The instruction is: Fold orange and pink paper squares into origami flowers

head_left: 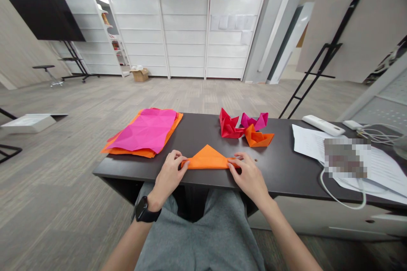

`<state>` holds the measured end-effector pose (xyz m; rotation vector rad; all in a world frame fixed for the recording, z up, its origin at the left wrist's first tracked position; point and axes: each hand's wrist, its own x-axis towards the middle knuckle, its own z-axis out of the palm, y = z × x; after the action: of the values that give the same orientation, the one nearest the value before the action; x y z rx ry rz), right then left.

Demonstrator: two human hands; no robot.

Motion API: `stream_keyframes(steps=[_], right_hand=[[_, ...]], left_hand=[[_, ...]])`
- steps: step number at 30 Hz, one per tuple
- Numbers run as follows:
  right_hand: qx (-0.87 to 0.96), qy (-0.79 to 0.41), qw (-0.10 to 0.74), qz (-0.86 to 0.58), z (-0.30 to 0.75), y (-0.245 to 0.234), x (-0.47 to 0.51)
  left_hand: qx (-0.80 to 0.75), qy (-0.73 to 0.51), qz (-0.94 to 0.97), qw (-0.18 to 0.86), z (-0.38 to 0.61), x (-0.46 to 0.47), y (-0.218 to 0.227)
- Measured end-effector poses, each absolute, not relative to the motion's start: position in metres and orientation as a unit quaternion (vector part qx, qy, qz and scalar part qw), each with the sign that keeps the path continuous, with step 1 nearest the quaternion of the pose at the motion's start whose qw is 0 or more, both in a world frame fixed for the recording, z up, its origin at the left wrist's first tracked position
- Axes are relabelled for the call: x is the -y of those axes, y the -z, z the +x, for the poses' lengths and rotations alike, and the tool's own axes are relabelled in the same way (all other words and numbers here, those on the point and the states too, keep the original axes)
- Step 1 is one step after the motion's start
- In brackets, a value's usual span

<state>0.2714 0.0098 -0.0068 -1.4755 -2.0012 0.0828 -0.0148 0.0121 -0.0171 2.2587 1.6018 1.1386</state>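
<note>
Lying at the near edge of the table [197, 129], the orange folded paper [208, 159] was pinched at each end, the grip of the left hand [170, 175] and right hand [249, 178] closed on a corner. The crease could have been skewed by uneven pressure.

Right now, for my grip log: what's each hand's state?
Left hand: closed, pinching the left corner of the orange folded paper.
Right hand: closed, pinching its right corner.

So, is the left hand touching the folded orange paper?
Touching. The head view shows the left hand pressing on the left end of the folded orange paper, with no gap between them.
</note>
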Motion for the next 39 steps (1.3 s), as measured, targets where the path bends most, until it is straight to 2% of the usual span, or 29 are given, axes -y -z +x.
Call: stream_keyframes(steps=[5, 12, 16, 19, 25, 39], right_hand=[[0.75, -0.032, 0.312, -0.583, 0.278, 0.014, -0.019], [0.73, -0.113, 0.317, -0.595, 0.283, 0.011, -0.022], [0.716, -0.163, 0.338, -0.588, 0.285, 0.009, -0.022], [0.687, -0.203, 0.385, -0.581, 0.286, 0.009, -0.023], [0.646, -0.263, 0.428, -0.575, 0.289, 0.006, -0.023], [0.634, -0.297, 0.431, -0.57, 0.29, 0.01, -0.025]], left_hand=[[-0.561, -0.385, 0.729, 0.077, -0.02, -0.017, 0.02], [-0.546, -0.382, 0.726, 0.166, -0.02, -0.015, 0.013], [-0.52, -0.452, 0.674, 0.268, -0.019, -0.015, 0.012], [-0.493, -0.521, 0.607, 0.341, -0.019, -0.02, 0.014], [-0.49, -0.562, 0.529, 0.406, -0.025, -0.03, 0.019], [-0.493, -0.573, 0.5, 0.423, -0.033, -0.03, 0.02]])
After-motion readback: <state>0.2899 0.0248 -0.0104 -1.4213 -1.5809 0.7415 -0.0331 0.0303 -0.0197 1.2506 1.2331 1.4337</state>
